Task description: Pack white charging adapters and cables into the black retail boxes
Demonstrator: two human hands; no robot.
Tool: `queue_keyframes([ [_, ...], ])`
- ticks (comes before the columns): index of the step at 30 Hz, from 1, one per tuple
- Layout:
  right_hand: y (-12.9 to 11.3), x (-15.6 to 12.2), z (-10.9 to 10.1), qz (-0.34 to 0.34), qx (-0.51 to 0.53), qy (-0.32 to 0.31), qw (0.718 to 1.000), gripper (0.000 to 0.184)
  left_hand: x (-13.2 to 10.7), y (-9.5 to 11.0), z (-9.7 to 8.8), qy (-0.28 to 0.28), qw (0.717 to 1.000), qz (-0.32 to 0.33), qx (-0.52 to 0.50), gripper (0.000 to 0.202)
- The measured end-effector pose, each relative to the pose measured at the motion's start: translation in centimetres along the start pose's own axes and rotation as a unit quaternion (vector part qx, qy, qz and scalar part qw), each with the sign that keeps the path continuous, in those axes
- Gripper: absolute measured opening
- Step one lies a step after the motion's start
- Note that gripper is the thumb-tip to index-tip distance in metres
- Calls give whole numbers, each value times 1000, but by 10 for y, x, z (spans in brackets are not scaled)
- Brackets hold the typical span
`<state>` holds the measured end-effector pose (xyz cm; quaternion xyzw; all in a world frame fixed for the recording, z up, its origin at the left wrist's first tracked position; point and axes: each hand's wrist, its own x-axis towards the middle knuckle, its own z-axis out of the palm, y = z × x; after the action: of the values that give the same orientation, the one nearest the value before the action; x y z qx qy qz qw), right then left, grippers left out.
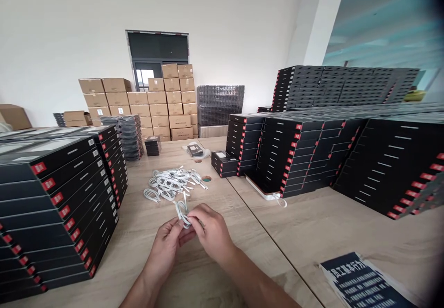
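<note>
"Where does the coiled white cable (182, 213) sit?"

"Between the two hands, pinched in their fingertips. The left hand (168, 238) grasps its near end, thumb over the loops."

"And the right hand (210, 227)?"

"Its thumb and forefinger are closed on the same coil, from its own side, close to the left hand's fingertips. The coil's far end sticks out past both hands."

"Does any finger touch the wooden tabletop (138, 248)?"

"That cannot be told from this angle."

"What lies just beyond the hands?"

"A loose pile of white cables (171, 183), coiled and overlapping, with a round hole (206, 178) in the table at its right edge."

"And to the sides?"

"Left of the left hand rise stacked black boxes (79, 206) with red corner labels. Ahead and to the right of the right hand are more black stacks (277, 155), with a flat white-edged thing (261, 185) at their foot. Nearer, well off to the right hand's right, is a dark sheet (364, 280) with white characters."

"Farther ahead?"

"Brown cartons (159, 109), piled well beyond both hands."
</note>
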<state>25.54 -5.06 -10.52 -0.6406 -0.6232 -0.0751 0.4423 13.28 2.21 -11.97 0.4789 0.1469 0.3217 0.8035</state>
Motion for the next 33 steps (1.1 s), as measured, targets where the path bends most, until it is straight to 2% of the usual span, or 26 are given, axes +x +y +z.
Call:
queue_keyframes([
  [4,0,1,3,-11,-68,43,997,21,0,0,3,28,1000,9,-9,32],
  [10,-3,0,10,-78,-106,15,991,18,2,-1,0,94,994,27,-43,34],
  [20,-5,1,11,-104,-140,-4,985,22,1,-1,1,92,994,11,-53,30],
  [33,-9,7,21,-59,-258,24,964,14,2,-10,5,111,992,37,-41,32],
])
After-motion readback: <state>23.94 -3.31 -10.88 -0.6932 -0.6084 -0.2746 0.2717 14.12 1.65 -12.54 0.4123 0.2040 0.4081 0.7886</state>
